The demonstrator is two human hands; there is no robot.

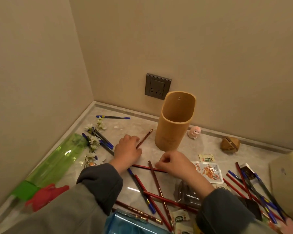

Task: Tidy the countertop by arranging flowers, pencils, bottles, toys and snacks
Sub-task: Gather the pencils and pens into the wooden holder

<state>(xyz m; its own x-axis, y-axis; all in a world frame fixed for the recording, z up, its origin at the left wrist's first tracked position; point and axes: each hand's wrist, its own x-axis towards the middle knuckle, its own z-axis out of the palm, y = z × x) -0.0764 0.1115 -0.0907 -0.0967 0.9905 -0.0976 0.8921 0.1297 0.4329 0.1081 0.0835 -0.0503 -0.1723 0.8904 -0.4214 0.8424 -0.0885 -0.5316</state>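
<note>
The left hand [128, 150] rests knuckles-up on the pale marble countertop [125, 125], fingers curled around the lower end of a red pencil [144, 139] that slants up and away toward the tall bamboo holder [173, 125]. The right hand [173, 163] sits just beside it, fingertips pinched down onto another red pencil [142, 166] lying flat and crossed by a second one [160, 191]. Both wrists come out of grey sleeves [98, 186]. The holder stands upright and looks empty, near the back wall below a grey wall socket [157, 86]. More red pencils and blue pens [141, 190] lie scattered in front of and to the right of the hands. To the left, small white flowers [93, 140] lie over several blue pens, next to a green bottle [57, 159] on its side and a red toy [46, 196]. Right of the holder stands a small pink figure [195, 132], then a brown wooden object [230, 144]. Snack packets [208, 172] lie close to the right hand.
</note>
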